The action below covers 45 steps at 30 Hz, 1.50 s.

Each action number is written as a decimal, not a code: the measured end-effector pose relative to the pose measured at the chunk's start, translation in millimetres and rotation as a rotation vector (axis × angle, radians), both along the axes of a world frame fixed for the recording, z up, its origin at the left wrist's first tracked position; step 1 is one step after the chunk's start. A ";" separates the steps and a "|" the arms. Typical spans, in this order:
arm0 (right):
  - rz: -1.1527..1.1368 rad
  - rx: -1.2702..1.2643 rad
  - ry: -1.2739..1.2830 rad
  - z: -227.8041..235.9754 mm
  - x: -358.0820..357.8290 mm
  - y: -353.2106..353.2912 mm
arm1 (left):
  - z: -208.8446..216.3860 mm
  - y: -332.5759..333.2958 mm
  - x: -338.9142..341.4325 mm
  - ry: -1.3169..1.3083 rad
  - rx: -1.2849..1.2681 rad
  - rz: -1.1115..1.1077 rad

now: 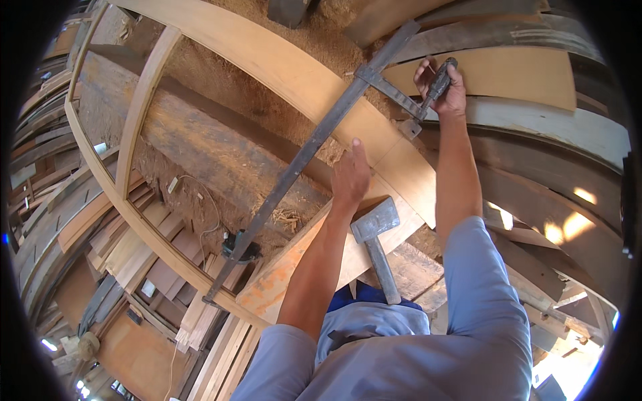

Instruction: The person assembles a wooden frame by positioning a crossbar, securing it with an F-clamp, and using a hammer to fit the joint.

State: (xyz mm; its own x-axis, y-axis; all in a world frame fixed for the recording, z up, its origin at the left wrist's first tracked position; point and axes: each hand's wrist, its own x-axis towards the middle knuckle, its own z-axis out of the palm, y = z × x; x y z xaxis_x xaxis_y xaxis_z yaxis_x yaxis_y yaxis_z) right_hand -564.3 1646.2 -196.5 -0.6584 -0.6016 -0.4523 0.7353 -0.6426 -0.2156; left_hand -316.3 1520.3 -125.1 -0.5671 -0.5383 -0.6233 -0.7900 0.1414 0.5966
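A long grey metal bar clamp (301, 160) lies diagonally across a curved pale wooden frame (294, 70). My right hand (449, 90) is closed around the dark screw handle of the clamp, beside the frame's outer rail. My left hand (351, 177) is at the inner edge of that rail, one finger stretched out over the wood and the others partly bent and hidden; it holds no tool. Close to my body, a mallet (376, 220) with a grey block head rests on a pale board beside my left forearm, its handle toward me.
A thick weathered beam (200, 144) runs beneath the frame, with sawdust around it. A dark green power tool (241, 247) with a cord sits under the clamp bar. Stacked boards (154, 247) fill the left; more planks (535, 127) lie at the right.
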 end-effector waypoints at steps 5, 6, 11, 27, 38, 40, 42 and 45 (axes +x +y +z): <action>0.049 -0.387 0.050 -19.2 -3.8 4.4 | -7.8 1.4 0.6 0.026 -0.029 0.014; 0.051 -0.300 0.057 -16.7 -3.8 4.8 | -8.5 1.0 0.0 0.018 -0.026 0.007; 0.019 0.202 0.087 -1.9 -8.0 3.3 | 3.5 -1.4 -6.7 0.032 -0.011 -0.007; 0.066 0.197 0.054 3.7 -2.7 2.6 | -18.6 2.9 3.5 -0.003 -0.048 0.036; 0.078 0.137 0.069 -4.4 -11.7 2.4 | -6.3 -2.6 -3.7 -0.060 -0.004 0.013; 0.069 0.360 0.076 1.4 -13.8 0.8 | -4.3 -2.3 -4.2 -0.075 0.018 0.010; 0.062 0.557 0.089 5.5 -15.4 -4.2 | -2.8 -2.9 -4.4 -0.091 0.042 0.001; 0.070 0.857 0.162 10.8 -14.1 -11.5 | 8.2 -2.4 -9.2 -0.108 0.030 -0.004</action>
